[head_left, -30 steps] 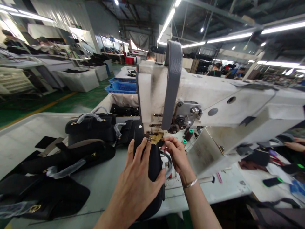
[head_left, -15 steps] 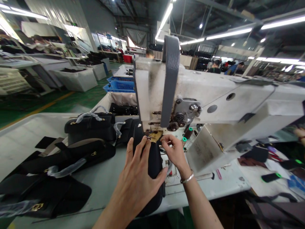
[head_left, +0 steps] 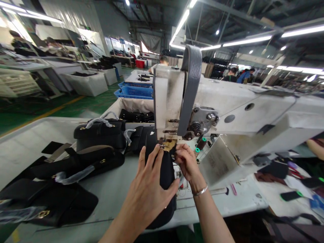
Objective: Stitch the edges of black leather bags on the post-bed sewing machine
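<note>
A black leather handbag (head_left: 165, 179) stands on end under the arm of a white industrial sewing machine (head_left: 243, 114), its top edge near the needle area. My left hand (head_left: 148, 190) wraps the bag's front with spread fingers and the thumb reaching round its right side. My right hand (head_left: 186, 162) pinches the upper edge, next to a tan patch (head_left: 169, 145) under the presser foot. The needle point is hidden by the fingers and the patch.
Finished black handbags (head_left: 98, 135) in plastic wrap lie on the white work table (head_left: 25, 148) to the left. Behind stand a lined bin (head_left: 134, 105) and blue crates (head_left: 134, 91). A co-worker's arm (head_left: 315, 148) and scattered pieces lie right of the machine.
My head has turned slightly, so the whole scene sits further right. Both hands keep their hold on the bag, with little visible movement of the fingers.
</note>
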Available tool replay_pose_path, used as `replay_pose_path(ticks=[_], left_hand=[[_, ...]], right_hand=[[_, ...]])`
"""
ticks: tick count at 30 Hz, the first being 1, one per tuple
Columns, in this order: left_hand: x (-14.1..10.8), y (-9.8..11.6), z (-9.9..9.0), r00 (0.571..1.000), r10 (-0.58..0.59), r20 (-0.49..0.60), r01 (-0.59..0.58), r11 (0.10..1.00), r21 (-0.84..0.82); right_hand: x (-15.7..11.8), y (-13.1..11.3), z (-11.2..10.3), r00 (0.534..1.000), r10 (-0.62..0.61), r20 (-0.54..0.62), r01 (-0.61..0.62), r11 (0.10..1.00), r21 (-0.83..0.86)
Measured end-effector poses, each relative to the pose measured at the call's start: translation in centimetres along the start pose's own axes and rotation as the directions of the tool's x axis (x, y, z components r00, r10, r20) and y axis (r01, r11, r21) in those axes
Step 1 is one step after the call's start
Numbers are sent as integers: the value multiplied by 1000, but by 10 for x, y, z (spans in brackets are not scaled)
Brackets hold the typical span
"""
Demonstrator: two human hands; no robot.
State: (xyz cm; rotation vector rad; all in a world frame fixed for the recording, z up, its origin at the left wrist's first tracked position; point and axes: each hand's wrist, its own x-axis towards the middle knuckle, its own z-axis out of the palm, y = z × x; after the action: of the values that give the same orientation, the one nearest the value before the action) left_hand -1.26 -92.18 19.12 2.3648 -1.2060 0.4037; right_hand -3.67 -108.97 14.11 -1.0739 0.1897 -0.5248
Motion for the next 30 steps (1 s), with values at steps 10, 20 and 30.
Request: replay_pose_path(ticks=[10,20,30], left_hand=[[2,-1,1,1000,14,-6,-14,999,45],[6,2,2,998,55,0,-55,995,80],[8,4,-2,999,13,46,-15,998,63]], right_hand=[[-7,-1,-7,996,-10,89,41,936,-349],[-4,5,-12,982,-5,189,75,928,-366],[-1,6,-12,984,-13,180,83,919,-387]])
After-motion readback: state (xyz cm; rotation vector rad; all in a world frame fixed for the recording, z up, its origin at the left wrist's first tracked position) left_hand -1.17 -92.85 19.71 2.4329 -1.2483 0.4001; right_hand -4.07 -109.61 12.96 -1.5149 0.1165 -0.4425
